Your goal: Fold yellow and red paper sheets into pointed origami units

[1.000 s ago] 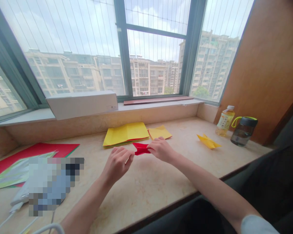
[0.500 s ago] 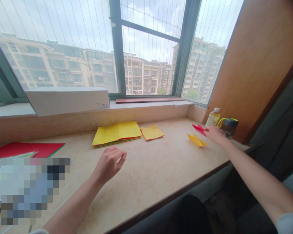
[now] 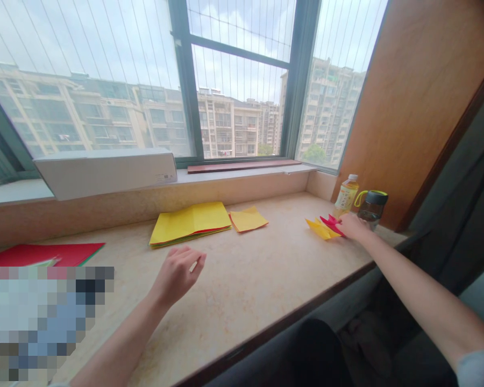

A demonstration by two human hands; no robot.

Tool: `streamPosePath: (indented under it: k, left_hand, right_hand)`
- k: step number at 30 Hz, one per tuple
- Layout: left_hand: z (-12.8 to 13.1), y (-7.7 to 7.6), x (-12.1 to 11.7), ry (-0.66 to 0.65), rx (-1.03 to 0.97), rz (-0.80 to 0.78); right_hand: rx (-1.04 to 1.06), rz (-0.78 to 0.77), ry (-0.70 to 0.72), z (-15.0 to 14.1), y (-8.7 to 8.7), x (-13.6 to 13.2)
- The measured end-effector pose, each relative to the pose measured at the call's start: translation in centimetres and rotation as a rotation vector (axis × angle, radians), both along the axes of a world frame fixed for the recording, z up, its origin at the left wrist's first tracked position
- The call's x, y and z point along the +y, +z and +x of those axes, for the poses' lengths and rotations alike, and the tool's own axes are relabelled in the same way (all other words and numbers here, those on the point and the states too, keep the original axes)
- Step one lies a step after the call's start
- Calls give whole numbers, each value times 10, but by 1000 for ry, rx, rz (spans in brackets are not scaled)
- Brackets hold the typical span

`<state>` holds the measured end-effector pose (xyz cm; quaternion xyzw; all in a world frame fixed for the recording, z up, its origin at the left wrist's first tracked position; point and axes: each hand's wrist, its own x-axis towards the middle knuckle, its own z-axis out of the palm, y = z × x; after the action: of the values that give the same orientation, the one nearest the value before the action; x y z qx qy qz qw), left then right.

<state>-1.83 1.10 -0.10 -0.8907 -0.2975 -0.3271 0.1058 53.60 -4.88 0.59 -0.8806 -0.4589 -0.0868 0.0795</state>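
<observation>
My right hand [image 3: 353, 227] pinches a small folded red paper piece [image 3: 331, 224] at the far right of the marble sill. The red piece lies against a folded yellow paper shape [image 3: 319, 229], and the two seem to touch. My left hand [image 3: 177, 274] hovers loosely curled over the middle of the sill [image 3: 242, 279]. A small pale sliver [image 3: 193, 266] shows between its fingers, too small to name. Nearest that hand are a folded yellow paper stack [image 3: 189, 224] and a yellow paper square [image 3: 248, 219], both out of its reach by a gap.
A juice bottle [image 3: 346, 196] and a dark tumbler with a yellow handle [image 3: 371, 210] stand just beyond my right hand. Red paper sheets [image 3: 36, 257] and a pixelated patch [image 3: 52, 322] lie at left. A white box [image 3: 105, 173] rests on the ledge below the window.
My right hand has brought the red piece down against the yellow shape. My left hand stays nearly still, and the view has shifted slightly.
</observation>
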Motion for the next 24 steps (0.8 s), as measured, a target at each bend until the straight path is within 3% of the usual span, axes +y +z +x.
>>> streamPosePath:
  k: [5, 9, 18, 21, 24]
  left_hand:
    - [2, 1, -2, 9, 4, -9]
    - [4, 3, -5, 15, 8, -11]
    - [3, -1, -4, 39, 30, -35]
    - [2, -2, -1, 24, 37, -37]
    - [0, -2, 0, 10, 52, -26]
  right_hand:
    - [-46, 10, 36, -20, 15, 3]
    - [-46, 58, 191, -66, 19, 23]
    - [107, 25, 785, -233, -4, 113]
    - [149, 19, 883, -255, -12, 129]
    - [172, 25, 871, -253, -22, 134]
